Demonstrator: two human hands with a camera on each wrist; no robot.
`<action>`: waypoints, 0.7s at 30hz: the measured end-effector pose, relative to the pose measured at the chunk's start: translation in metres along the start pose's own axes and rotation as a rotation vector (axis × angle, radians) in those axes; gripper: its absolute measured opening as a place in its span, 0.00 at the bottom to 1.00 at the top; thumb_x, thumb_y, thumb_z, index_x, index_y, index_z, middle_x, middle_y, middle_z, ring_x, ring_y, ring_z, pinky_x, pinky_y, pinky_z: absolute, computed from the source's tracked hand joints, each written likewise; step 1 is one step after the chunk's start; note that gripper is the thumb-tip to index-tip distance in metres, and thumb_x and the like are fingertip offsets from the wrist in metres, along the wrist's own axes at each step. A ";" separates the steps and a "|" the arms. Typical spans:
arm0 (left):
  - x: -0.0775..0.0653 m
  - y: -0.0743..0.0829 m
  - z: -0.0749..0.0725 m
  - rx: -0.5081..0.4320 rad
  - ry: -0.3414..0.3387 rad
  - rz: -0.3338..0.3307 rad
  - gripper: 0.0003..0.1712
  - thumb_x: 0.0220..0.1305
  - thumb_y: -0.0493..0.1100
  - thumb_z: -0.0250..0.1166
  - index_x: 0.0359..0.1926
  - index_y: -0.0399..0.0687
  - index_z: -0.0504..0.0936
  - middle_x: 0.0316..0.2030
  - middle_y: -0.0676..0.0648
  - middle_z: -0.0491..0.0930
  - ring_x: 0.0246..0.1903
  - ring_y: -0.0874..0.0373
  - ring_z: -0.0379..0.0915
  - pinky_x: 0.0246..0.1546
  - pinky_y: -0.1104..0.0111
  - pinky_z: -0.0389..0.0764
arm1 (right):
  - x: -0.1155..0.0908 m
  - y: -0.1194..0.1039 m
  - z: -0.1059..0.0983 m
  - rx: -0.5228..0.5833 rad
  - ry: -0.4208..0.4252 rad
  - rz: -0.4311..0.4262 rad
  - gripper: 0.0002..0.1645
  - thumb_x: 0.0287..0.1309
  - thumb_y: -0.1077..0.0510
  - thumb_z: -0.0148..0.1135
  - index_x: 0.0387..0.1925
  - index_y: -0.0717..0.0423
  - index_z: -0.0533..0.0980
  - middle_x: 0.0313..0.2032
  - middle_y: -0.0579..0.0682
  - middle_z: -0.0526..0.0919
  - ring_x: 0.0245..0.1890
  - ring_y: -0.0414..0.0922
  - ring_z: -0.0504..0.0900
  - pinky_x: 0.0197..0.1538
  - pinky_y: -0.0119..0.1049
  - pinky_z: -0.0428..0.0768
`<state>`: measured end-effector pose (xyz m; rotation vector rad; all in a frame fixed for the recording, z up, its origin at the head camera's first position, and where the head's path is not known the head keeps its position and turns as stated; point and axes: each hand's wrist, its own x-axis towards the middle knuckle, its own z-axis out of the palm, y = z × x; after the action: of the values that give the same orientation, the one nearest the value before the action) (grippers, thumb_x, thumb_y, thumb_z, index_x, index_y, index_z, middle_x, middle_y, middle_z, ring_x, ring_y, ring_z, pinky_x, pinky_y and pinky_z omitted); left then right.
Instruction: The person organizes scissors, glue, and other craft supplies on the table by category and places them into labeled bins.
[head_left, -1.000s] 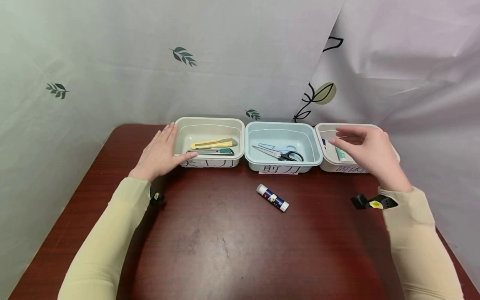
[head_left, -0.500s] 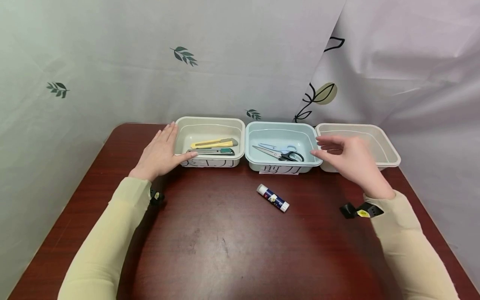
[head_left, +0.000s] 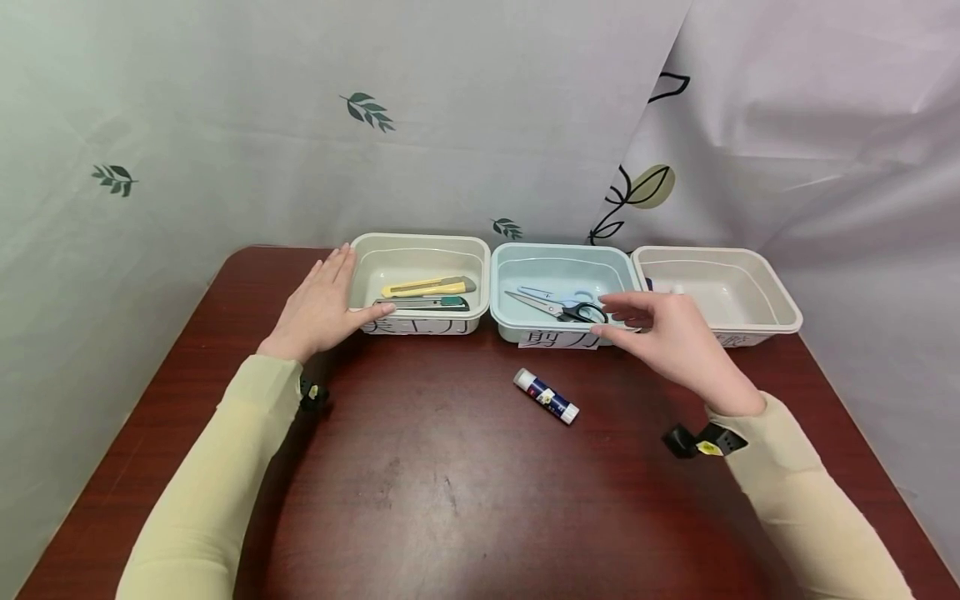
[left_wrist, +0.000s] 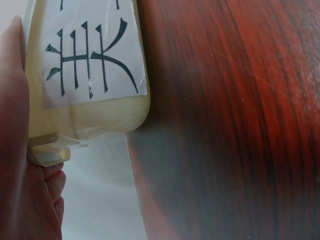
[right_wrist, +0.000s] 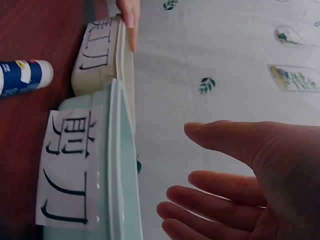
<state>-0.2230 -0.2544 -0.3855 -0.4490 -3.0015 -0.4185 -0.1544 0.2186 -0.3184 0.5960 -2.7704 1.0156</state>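
My left hand [head_left: 315, 304] rests at the left corner of a beige bin [head_left: 420, 240], fingers straight along its side and thumb on the front rim. Inside lie a yellow utility knife [head_left: 431, 287] and a grey-green one [head_left: 420, 303]. Over the right front corner of the pale blue bin [head_left: 562, 252] hovers my right hand [head_left: 671, 342], thumb and fingers apart, holding nothing. That bin contains black-handled scissors [head_left: 585, 312] and light blue scissors [head_left: 542, 294]. A blue and white glue stick [head_left: 546, 397] lies on the table in front of it.
A second beige bin [head_left: 735, 254] stands at the right end of the row, partly hidden by my right hand. Paper labels, such as the one on the blue bin [right_wrist: 70, 170], face the front. A patterned cloth [head_left: 247, 125] hangs behind the dark red table [head_left: 420, 500].
My right hand has moved left and toward me, from over the right beige bin to the blue bin's front corner. My left hand and the glue stick have stayed put.
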 end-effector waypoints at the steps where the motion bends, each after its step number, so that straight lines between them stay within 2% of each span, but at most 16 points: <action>1: 0.000 0.000 0.000 0.000 0.000 0.000 0.67 0.63 0.80 0.53 0.80 0.33 0.42 0.79 0.35 0.42 0.78 0.44 0.34 0.77 0.54 0.36 | 0.000 0.000 0.002 0.001 -0.008 0.003 0.24 0.57 0.52 0.77 0.53 0.58 0.85 0.47 0.53 0.88 0.45 0.50 0.88 0.47 0.45 0.86; 5: 0.000 0.001 0.000 0.000 -0.003 -0.003 0.67 0.63 0.80 0.53 0.80 0.33 0.42 0.79 0.36 0.41 0.78 0.44 0.34 0.77 0.55 0.35 | -0.003 0.001 0.010 0.014 -0.052 0.001 0.24 0.58 0.52 0.76 0.54 0.58 0.85 0.49 0.54 0.87 0.44 0.48 0.88 0.48 0.48 0.86; 11: 0.000 0.001 -0.001 0.001 0.000 0.000 0.67 0.64 0.79 0.53 0.79 0.32 0.42 0.79 0.35 0.41 0.78 0.43 0.36 0.77 0.55 0.35 | -0.007 0.001 0.024 0.035 -0.127 0.000 0.26 0.57 0.51 0.77 0.55 0.59 0.84 0.48 0.54 0.87 0.45 0.49 0.88 0.49 0.48 0.85; 17: -0.001 0.002 -0.001 0.000 0.001 0.002 0.67 0.64 0.79 0.54 0.79 0.32 0.43 0.79 0.35 0.42 0.78 0.42 0.36 0.77 0.54 0.36 | -0.009 0.002 0.040 -0.013 -0.197 -0.048 0.26 0.55 0.51 0.78 0.54 0.57 0.85 0.48 0.52 0.87 0.43 0.50 0.87 0.48 0.46 0.86; 21: -0.001 0.001 0.000 -0.003 0.002 0.003 0.67 0.64 0.79 0.54 0.79 0.32 0.42 0.79 0.35 0.42 0.78 0.43 0.36 0.77 0.54 0.36 | -0.010 0.002 0.051 -0.010 -0.231 -0.070 0.27 0.54 0.52 0.79 0.54 0.59 0.84 0.47 0.53 0.88 0.43 0.49 0.87 0.48 0.47 0.85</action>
<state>-0.2219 -0.2535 -0.3848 -0.4533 -2.9985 -0.4230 -0.1458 0.1903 -0.3608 0.8531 -2.9242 0.9734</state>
